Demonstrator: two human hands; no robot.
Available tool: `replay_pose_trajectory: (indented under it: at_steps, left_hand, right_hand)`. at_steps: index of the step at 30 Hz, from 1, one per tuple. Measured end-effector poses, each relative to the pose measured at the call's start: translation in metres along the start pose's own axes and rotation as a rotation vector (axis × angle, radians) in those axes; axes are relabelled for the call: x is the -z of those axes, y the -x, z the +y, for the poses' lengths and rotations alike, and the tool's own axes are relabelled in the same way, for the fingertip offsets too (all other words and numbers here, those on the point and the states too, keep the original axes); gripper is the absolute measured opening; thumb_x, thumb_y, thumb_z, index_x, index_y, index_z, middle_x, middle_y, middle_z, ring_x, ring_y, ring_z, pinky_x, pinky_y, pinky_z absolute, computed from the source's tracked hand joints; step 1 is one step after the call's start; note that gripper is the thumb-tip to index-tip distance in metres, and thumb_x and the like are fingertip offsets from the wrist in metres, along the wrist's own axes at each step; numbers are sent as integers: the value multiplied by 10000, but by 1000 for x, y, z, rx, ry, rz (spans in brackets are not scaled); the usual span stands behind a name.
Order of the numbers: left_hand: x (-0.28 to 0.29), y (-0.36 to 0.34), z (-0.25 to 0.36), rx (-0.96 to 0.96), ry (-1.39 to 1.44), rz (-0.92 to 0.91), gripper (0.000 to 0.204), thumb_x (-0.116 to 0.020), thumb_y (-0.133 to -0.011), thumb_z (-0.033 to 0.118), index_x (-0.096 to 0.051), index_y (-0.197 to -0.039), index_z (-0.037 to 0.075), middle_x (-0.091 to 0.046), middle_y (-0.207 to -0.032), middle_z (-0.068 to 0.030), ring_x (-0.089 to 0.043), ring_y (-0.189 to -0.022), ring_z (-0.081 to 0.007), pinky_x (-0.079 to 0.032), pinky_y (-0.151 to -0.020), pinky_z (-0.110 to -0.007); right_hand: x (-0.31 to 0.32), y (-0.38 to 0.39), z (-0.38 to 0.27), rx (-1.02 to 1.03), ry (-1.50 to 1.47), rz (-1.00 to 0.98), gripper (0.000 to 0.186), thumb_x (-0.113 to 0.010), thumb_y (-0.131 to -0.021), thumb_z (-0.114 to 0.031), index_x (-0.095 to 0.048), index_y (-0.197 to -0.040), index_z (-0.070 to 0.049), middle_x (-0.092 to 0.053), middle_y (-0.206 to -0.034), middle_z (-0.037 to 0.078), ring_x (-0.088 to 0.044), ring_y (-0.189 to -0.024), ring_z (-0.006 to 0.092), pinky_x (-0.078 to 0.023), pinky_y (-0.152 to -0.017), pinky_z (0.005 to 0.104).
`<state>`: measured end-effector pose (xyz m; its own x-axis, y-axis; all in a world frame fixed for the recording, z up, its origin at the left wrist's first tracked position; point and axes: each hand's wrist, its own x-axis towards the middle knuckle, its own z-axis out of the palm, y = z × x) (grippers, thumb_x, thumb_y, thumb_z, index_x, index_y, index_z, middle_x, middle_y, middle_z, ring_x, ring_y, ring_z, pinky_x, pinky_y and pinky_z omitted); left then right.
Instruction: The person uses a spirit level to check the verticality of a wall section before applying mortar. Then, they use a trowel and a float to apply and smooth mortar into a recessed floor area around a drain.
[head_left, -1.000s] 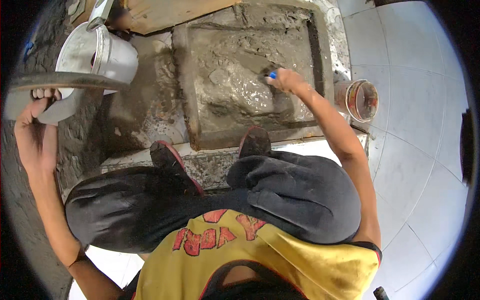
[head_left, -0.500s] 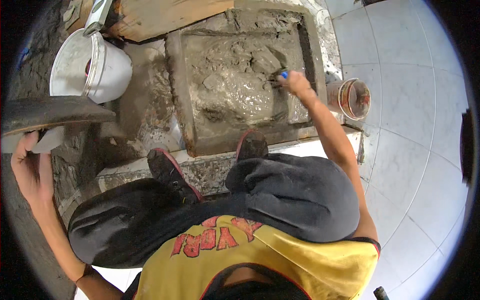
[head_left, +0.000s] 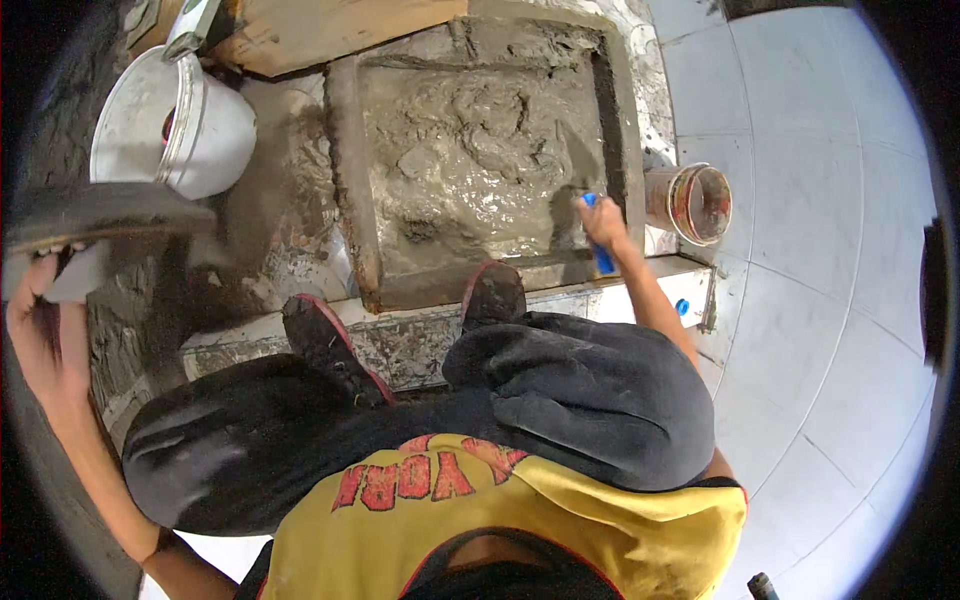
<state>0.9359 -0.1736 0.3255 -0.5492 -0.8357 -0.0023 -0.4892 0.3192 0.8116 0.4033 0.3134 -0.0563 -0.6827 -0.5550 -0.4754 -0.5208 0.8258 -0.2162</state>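
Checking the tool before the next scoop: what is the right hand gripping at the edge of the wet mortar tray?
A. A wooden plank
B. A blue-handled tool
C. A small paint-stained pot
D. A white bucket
B: the right hand is closed around a blue-handled tool at the right side of the mortar tray, apart from the small pot.

Right hand (head_left: 603, 222): grips blue-handled trowel (head_left: 598, 240) in wet mortar (head_left: 470, 170).
Left hand (head_left: 45, 320): holds flat board (head_left: 100, 212).
Bucket (head_left: 170, 120): beside the tray.
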Motion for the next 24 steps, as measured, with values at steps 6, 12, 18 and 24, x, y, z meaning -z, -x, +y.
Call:
replay_pose_trajectory:
  at_steps: [6,12,18,24]
  left_hand:
    - [-12,-6,2,129,170,14,135,-594,-825,-77,-615,-946,-23,-633,-1013,-107,-582,-994,-214,-437,-971,-375]
    - [-2,-23,-24,268,377,92,132,-584,-780,-115,-612,-876,-29,-633,-932,-140,-595,-940,-265,-464,-955,-422]
    - [38,-33,-48,436,855,281,141,-575,-747,-142,-612,-838,-40,-634,-883,-164,-606,-902,-300,-486,-935,-451]
    - [-62,-16,89,359,870,215,150,-567,-741,-150,-611,-850,-56,-635,-884,-168,-609,-894,-299,-501,-909,-440]
  right_hand:
    - [32,39,-75,43,-55,-44,586,-579,-892,-546,-639,-856,36,-643,-710,257,-673,-710,400,-530,-672,458]
    - [51,16,-22,-320,-536,-527,636,-521,-906,-619,-614,-904,10,-558,-577,94,-586,-467,175,-464,-430,367]
    - [20,-84,-62,460,181,354,639,-549,-894,-608,-591,-655,-17,-546,-533,69,-538,-401,176,-444,-380,339]
    - [40,-1,-64,-152,-471,-338,616,-531,-913,-586,-631,-762,3,-527,-536,136,-570,-452,244,-466,-418,390]
